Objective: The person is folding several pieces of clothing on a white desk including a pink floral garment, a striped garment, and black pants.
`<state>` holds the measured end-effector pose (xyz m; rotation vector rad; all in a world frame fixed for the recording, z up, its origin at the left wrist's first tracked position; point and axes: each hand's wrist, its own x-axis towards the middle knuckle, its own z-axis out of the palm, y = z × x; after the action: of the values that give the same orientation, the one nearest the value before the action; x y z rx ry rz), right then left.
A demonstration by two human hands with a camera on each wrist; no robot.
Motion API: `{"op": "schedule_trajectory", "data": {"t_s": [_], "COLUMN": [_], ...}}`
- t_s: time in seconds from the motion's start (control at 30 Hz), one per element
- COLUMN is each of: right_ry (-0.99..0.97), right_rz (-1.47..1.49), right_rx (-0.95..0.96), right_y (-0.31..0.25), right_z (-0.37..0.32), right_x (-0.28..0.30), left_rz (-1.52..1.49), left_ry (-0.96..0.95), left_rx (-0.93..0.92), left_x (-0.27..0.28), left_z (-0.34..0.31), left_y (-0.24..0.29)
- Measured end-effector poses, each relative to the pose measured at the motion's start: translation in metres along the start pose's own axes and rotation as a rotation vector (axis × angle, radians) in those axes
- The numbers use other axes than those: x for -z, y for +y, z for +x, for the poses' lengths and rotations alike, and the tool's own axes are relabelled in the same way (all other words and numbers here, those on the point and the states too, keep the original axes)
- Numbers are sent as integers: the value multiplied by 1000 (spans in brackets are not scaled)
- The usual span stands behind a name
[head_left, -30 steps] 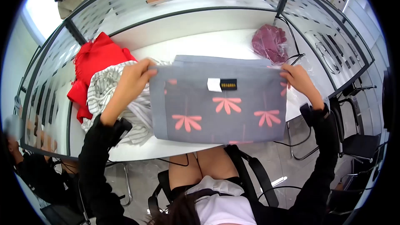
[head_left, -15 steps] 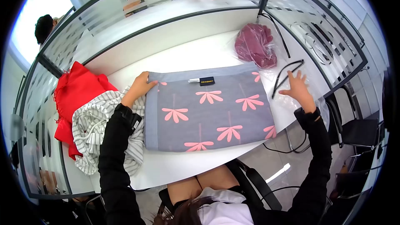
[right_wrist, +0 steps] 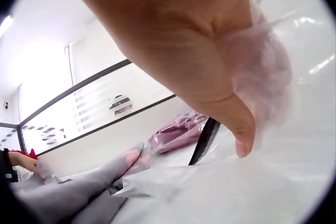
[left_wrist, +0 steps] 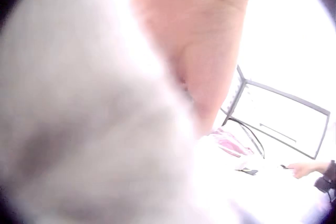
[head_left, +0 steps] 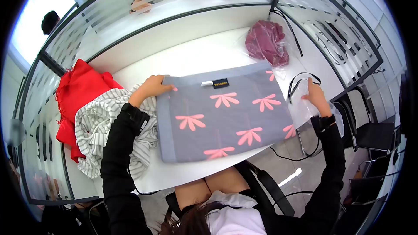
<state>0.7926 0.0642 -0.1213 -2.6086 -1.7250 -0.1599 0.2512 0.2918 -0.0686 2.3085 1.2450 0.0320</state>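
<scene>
A folded grey cloth [head_left: 226,117] with pink flowers and a black and white label lies on the desk in the head view. My left hand [head_left: 153,87] pinches its far left corner, with the thumb on top. To the right of the cloth, my right hand [head_left: 317,99] is at a clear plastic bag [right_wrist: 294,182] with a black strip [head_left: 296,85]. In the right wrist view the film covers my fingers while the thumb stays outside, gripping the plastic. A blurred pale fabric and my palm fill most of the left wrist view.
Left of the cloth lie a striped white cloth [head_left: 104,124] and a red fringed cloth [head_left: 85,87]. A maroon bundle [head_left: 266,43] in clear plastic sits at the back right. A framed glass partition [head_left: 174,6] borders the white desk [head_left: 174,65].
The grey cloth, held up by both hands a second ago, now lies on the desk. My right hand let go of it, moved right with spread fingers, then closed on the plastic bag.
</scene>
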Motion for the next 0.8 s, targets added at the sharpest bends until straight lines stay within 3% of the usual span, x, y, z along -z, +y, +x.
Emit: {"op": "schedule_trajectory", "data": {"t_s": [0.07, 0.13, 0.17, 0.2, 0.23, 0.3, 0.37, 0.43, 0.47, 0.53, 0.63, 0.7, 0.77, 0.8], "right_ry": [0, 30, 303, 560, 731, 1046, 1086, 874, 807, 906, 635, 368, 51, 40], "right_rz": [-34, 280, 352, 200, 200, 177, 265, 160, -55, -312, 155, 139, 376, 390], "right_rx": [59, 89, 207, 132, 247, 204, 422, 698, 645, 628, 505, 550, 614, 591], "right_y": [8, 6, 3, -8, -29, -80, -113, -129, -134, -155, -168, -161, -146, -142], "right_z": [24, 55, 69, 90, 94, 105, 127, 157, 167, 155, 133, 121, 115, 110], "right_x": [19, 69, 89, 108, 141, 183, 192, 175, 155, 147, 124, 95, 58, 43], "left_rz": [9, 165, 79, 154, 230, 215, 173, 130, 109, 85, 57, 47, -4, -29], "left_ry": [-71, -166, -259, -237, -216, -168, -116, -89, -87, -79, -89, -111, -83, -68], "left_rx": [-130, -195, -189, -202, -217, -219, -179, -149, -142, -123, -108, -147, -131, -122], "left_x": [-10, -5, -3, -10, -19, -31, -35, -37, -37, -30, -27, -30, -31, -32], "left_z": [2, -23, -31, -35, -36, -42, -45, -46, -43, -42, -44, -33, -32, -32], "left_y": [-17, 18, 28, 26, 21, 16, 15, 12, 9, 12, 10, -14, -16, -17]}}
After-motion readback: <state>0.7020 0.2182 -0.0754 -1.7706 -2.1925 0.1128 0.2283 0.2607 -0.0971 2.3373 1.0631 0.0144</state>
